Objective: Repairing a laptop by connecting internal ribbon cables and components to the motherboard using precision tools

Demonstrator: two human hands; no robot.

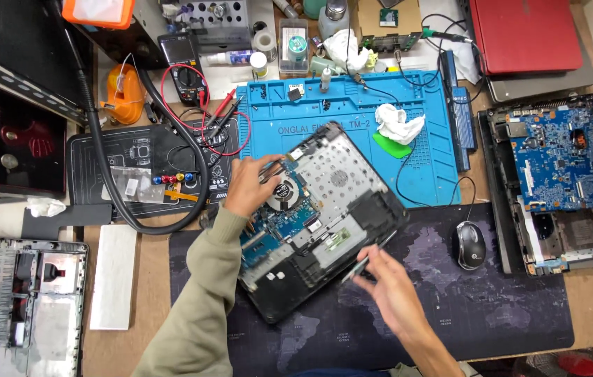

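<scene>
head | left hand (246,187) hides laptop (324,216) fan (partly) | right hand (392,286) tool blurred

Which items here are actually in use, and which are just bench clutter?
In use:
- opened laptop, tilted
- left hand on it near the fan
- right hand holding a thin tool

Lying about:
- mouse
- multimeter
- red laptop
- second opened laptop
- white rag

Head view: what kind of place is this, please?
Most likely an electronics repair bench. An opened laptop lies under the hands, a multimeter with red leads sits at the back, and a second stripped laptop with a bare blue board lies at the right beside a blue work mat.
</scene>
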